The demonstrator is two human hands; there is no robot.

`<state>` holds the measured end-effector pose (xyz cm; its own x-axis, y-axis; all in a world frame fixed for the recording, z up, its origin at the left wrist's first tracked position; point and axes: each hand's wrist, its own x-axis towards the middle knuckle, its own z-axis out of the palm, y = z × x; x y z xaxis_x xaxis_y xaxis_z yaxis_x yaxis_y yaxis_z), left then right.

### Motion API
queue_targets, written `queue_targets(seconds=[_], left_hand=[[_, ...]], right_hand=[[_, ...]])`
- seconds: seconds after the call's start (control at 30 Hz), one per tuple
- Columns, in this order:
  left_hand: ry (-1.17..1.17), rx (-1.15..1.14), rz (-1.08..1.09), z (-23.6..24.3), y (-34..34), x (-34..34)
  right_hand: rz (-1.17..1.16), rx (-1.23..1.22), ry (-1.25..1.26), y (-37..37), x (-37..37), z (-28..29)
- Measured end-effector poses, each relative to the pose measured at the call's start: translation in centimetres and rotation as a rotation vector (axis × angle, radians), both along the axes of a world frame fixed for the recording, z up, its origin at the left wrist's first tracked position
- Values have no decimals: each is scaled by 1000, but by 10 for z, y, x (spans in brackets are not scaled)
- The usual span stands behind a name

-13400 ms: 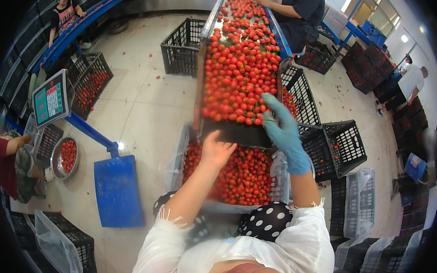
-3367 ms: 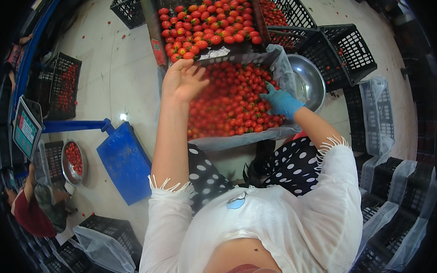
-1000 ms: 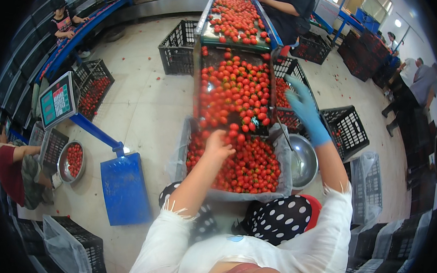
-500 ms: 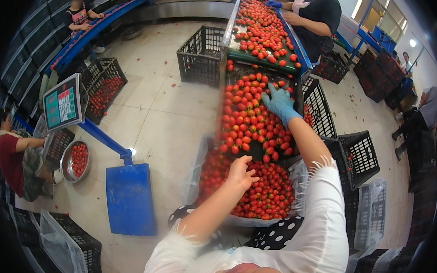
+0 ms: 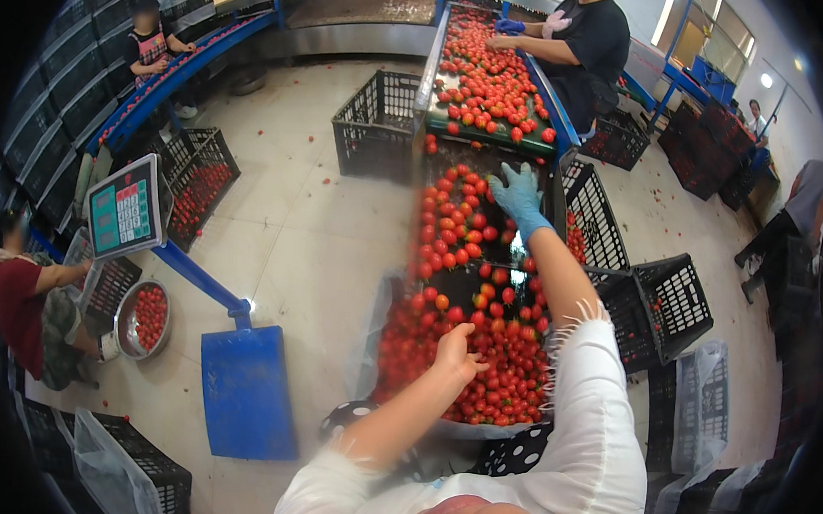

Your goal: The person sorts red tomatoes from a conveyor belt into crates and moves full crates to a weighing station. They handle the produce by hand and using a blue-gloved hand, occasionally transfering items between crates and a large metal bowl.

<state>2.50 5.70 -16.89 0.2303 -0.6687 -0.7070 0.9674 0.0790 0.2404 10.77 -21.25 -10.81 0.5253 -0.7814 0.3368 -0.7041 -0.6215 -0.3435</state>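
My right hand (image 5: 519, 199), in a blue-green glove, is open on the dark sloping chute (image 5: 508, 252), its fingers spread beside the cherry tomatoes (image 5: 454, 218) lying there. Below the chute's lower end, a plastic-lined crate (image 5: 371, 347) is heaped with cherry tomatoes (image 5: 493, 389). Bare and holding nothing, my left hand (image 5: 458, 354) hovers over the heap's left part with thumb and fingers apart. A green conveyor belt (image 5: 445, 113) carries more tomatoes at the chute's upper end.
A co-worker (image 5: 586, 44) handles tomatoes at the conveyor's far right. Black crates (image 5: 376, 127) flank the chute. To my left stand a scale with a blue platform (image 5: 249, 392) and a metal bowl (image 5: 128, 332) of tomatoes, near a seated person (image 5: 24, 304).
Many tomatoes have slid from the chute into the crate, baring its dark surface. My right hand has shifted slightly left and nearer. The left hand stays over the crate.
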Motion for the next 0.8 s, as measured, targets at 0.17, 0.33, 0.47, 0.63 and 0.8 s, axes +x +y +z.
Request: queue_targets(seconds=[0.17, 0.33, 0.47, 0.63, 0.8], left_hand=[[-30, 26, -7, -16, -1, 7], [-70, 99, 24, -1, 0, 8], [-54, 78, 10, 11, -3, 6], [-16, 40, 7, 6, 2, -5], [-49, -14, -45, 12, 14, -4]], right_hand=[[190, -2, 3, 27, 65, -24], [473, -63, 55, 81, 70, -18], [705, -275, -2, 90, 27, -35], [1094, -146, 95, 124, -37, -46], [977, 278, 404, 133, -82, -1]])
